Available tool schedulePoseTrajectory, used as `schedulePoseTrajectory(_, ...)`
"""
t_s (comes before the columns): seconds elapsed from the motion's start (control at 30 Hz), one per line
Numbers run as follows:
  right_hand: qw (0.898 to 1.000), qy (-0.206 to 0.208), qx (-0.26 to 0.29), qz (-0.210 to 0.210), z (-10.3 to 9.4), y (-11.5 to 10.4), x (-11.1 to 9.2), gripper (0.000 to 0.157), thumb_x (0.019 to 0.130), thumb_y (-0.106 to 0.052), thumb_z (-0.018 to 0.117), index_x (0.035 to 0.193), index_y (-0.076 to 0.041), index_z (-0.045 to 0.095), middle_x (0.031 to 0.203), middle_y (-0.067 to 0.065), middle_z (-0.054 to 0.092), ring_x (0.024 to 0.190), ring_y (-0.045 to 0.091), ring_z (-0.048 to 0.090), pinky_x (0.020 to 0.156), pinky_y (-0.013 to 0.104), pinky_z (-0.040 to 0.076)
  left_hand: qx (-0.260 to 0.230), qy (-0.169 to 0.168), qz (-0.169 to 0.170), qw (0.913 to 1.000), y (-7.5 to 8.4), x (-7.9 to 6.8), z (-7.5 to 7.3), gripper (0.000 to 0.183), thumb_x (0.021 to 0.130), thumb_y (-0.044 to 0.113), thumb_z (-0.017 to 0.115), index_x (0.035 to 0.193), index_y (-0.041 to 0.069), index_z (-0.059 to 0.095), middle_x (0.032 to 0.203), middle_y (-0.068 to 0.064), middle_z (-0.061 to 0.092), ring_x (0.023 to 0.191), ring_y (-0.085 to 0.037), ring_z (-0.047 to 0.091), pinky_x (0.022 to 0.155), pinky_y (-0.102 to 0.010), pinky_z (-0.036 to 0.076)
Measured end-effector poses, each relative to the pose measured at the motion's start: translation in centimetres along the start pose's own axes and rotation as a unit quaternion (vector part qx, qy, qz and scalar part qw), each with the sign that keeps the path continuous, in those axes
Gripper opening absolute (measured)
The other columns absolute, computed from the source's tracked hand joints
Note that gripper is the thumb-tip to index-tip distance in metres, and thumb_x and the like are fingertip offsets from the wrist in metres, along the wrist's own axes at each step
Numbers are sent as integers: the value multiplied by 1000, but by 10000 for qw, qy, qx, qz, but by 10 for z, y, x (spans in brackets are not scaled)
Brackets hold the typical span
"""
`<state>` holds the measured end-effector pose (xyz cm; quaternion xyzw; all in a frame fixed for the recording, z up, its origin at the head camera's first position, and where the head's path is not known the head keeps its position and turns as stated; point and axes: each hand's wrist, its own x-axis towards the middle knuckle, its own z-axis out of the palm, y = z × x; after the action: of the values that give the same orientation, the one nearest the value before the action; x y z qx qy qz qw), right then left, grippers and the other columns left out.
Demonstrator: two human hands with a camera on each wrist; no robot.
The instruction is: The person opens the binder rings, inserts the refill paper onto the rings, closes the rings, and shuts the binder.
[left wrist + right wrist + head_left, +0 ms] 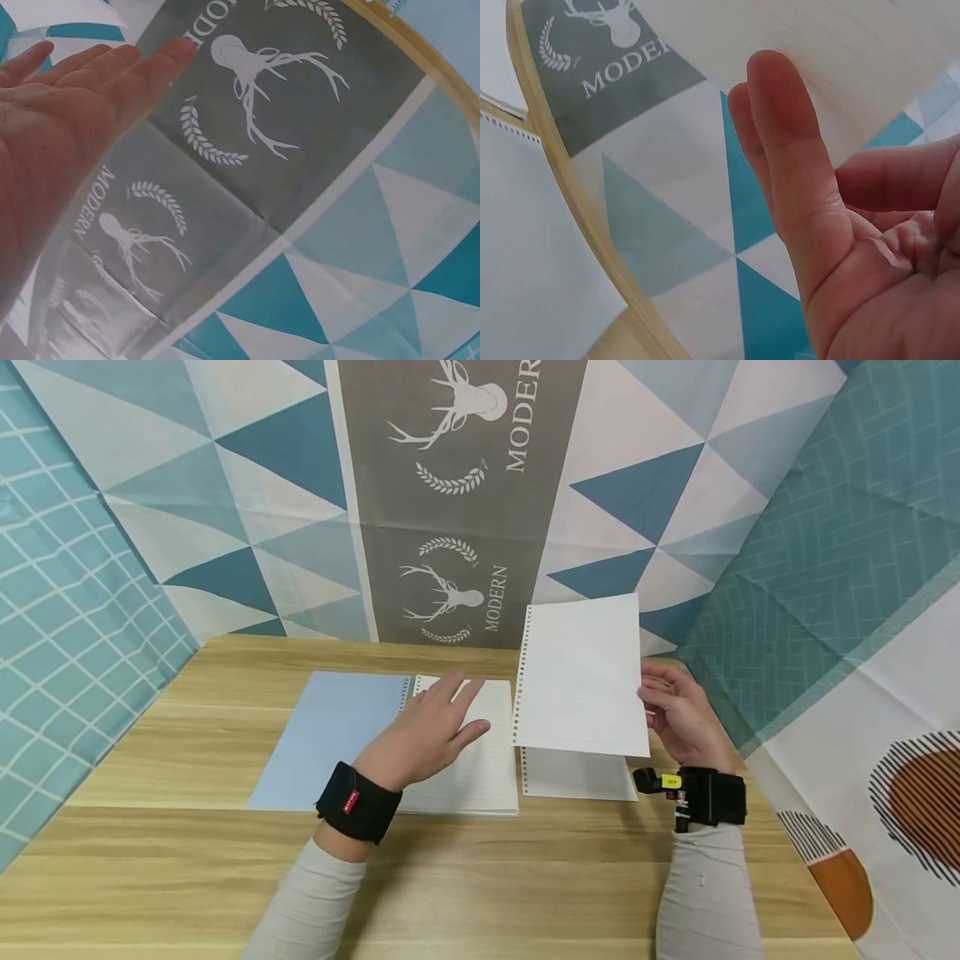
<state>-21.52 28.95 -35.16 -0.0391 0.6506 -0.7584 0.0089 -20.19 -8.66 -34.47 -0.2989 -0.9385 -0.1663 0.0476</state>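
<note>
A white lined sheet [581, 677] with punched holes down its left side is held up by my right hand [682, 714], which pinches its right edge between thumb and fingers. Beneath it, another punched sheet [577, 775] lies on the table, partly covered. To the left lies an opened notebook, its light blue cover [322, 735] flat on one side and its lined pages [480, 785] on the other. My left hand [420, 735] is over the notebook with fingers spread and holds nothing; whether it touches the pages I cannot tell. The left wrist view shows the left hand [67, 142] with fingers extended.
The wooden table [187, 852] carries the papers near its back edge. Behind it hangs a patterned cloth [450, 527] with deer heads and triangles. A teal gridded cloth [75, 568] stands at the left, another patterned cloth [862, 693] at the right.
</note>
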Motion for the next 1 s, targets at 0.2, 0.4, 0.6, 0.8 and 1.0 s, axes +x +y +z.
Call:
schedulePoseTrajectory(0.2,9999,-113,118,-22,6,1,2,34,102,-3,56,135,-2,47,105,-2,76,86,9,74,70,23,61,-92,163,-7,9998,-9,-1,-5,64,108,45,45,160,11,29,164,-17,31,152,-34,34,118,-59,35)
schedulePoseTrajectory(0.4,9993,-232,282,-94,9,0,2,34,103,-1,54,136,-2,47,107,-1,76,89,10,75,73,23,61,-144,348,-72,9993,-18,-5,-13,63,108,44,45,158,8,31,162,-20,33,151,-37,36,119,-57,35)
schedulePoseTrajectory(0.6,9978,-466,392,-255,13,-2,2,36,103,1,52,138,-2,44,110,1,76,91,12,76,73,24,61,-401,300,-282,9983,-25,-10,-21,65,108,46,43,160,11,28,167,-18,25,156,-35,26,123,-55,29)
schedulePoseTrajectory(0.8,9945,-772,623,-328,20,-6,1,35,103,4,50,138,-1,45,112,3,76,92,13,75,73,24,61,-558,350,-383,9971,-32,-13,-26,67,107,47,43,161,11,25,170,-17,17,158,-35,21,124,-56,27)
schedulePoseTrajectory(1.0,9925,-956,658,-373,27,-7,1,35,103,6,49,137,-1,46,113,4,76,93,14,76,73,24,61,-615,393,-485,9962,-38,-14,-28,69,107,50,40,163,15,20,172,-15,11,158,-36,20,122,-59,28)
